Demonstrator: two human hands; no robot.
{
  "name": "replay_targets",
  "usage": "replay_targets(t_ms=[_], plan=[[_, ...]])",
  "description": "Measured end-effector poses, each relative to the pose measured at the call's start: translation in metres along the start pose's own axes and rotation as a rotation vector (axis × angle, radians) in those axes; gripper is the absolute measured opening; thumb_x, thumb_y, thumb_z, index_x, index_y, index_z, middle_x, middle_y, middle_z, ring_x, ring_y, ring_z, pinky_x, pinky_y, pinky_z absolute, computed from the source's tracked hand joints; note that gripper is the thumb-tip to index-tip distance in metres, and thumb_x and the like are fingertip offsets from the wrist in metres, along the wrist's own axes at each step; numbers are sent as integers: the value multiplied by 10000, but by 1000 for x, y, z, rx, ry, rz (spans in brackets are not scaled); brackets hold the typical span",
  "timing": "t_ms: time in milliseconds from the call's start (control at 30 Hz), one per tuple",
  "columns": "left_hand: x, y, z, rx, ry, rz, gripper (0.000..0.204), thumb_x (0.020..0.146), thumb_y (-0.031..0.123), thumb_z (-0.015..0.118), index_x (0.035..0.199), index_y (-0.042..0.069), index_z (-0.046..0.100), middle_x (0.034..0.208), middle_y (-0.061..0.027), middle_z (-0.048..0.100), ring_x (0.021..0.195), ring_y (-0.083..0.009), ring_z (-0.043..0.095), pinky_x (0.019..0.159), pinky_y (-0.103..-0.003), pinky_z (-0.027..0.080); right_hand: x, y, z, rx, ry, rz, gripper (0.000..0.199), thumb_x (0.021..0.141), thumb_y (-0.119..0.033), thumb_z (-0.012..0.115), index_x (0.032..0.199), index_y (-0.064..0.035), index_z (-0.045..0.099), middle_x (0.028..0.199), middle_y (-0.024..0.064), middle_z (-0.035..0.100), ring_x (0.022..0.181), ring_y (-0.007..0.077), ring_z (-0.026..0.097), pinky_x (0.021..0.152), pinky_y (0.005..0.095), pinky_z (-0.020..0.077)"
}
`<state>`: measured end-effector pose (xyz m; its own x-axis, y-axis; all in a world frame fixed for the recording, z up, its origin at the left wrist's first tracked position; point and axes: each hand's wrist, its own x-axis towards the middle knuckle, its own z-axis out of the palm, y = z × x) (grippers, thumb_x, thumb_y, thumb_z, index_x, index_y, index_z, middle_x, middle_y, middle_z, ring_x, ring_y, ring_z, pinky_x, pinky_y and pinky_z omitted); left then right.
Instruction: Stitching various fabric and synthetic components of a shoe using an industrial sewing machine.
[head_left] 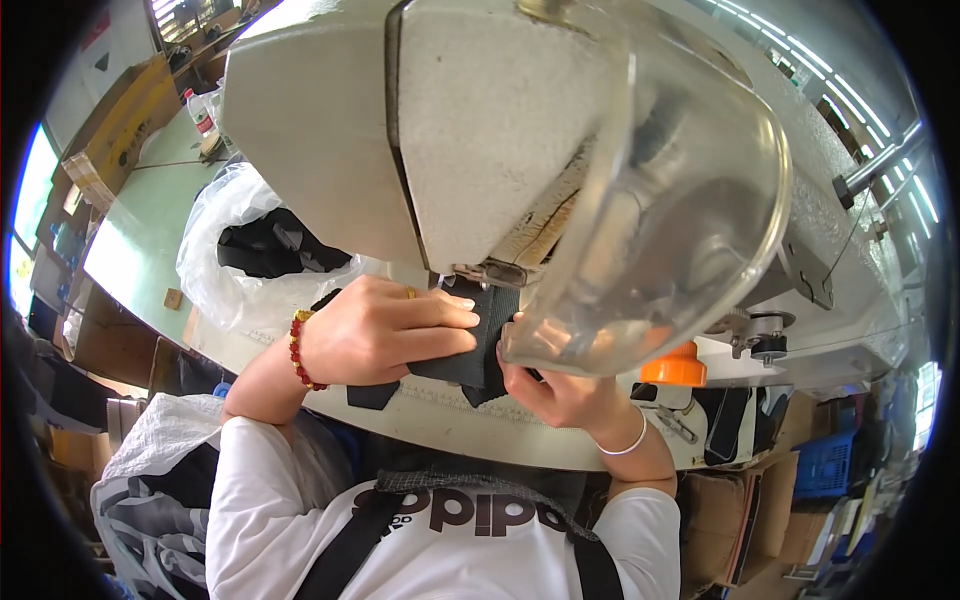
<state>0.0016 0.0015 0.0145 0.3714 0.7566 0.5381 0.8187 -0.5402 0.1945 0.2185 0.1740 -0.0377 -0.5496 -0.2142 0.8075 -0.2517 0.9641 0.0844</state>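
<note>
A piece of black ribbed fabric [494, 335] lies under the head of a large pale sewing machine [500, 130]. From the left, my left hand [375, 335] rests on the fabric with its fingers stretched out flat across it, close to the presser foot area; its thumb is hidden. My right hand [560, 395] pinches the fabric's right edge between thumb and fingers, partly seen through a clear plastic shield [680, 230]. Another dark fabric piece [372, 395] sticks out below my left wrist. The needle itself cannot be made out.
A clear plastic bag [215, 255] holding dark fabric pieces sits left of the machine on the pale green table [140, 240]. An orange round cap [675, 366] and small metal tools [676, 425] lie at right. A bottle [199, 113] stands at the far left.
</note>
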Motion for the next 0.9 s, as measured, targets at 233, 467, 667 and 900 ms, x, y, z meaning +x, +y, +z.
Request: replay_targets(t_ms=[233, 467, 667, 900], plan=[[2, 4, 0, -58, 97, -46, 449, 618, -37, 734, 1064, 1, 712, 1160, -148, 733, 1021, -345, 748, 761, -407, 621, 7, -2, -5, 25, -11, 14, 136, 733, 19, 775, 786, -66, 683, 928, 62, 723, 803, 229, 706, 678, 359, 574], [6, 17, 3, 70, 72, -18, 312, 691, -1, 724, 1002, -11, 701, 1122, -138, 733, 1034, -314, 752, 843, -402, 647, 7, -3, -6, 141, -50, 134, 134, 737, -108, 816, 770, -115, 686, 787, 31, 634, 713, 223, 655, 680, 339, 570], [10, 27, 7, 239, 125, 46, 214, 768, 54, 696, 966, -26, 692, 1095, -155, 722, 995, -298, 754, 850, -397, 654, 6, -5, -7, -48, -105, -42, 158, 750, 27, 762, 903, 1, 735, 1009, 138, 721, 908, 309, 719, 798, 408, 632], [6, 22, 9, 136, 119, 4, 231, 790, 95, 689, 983, -31, 684, 1096, -164, 725, 955, -294, 751, 846, -384, 644, 10, -5, -6, -141, -157, -130, 182, 745, 89, 761, 914, 34, 722, 1022, 208, 706, 962, 351, 709, 803, 420, 638]])
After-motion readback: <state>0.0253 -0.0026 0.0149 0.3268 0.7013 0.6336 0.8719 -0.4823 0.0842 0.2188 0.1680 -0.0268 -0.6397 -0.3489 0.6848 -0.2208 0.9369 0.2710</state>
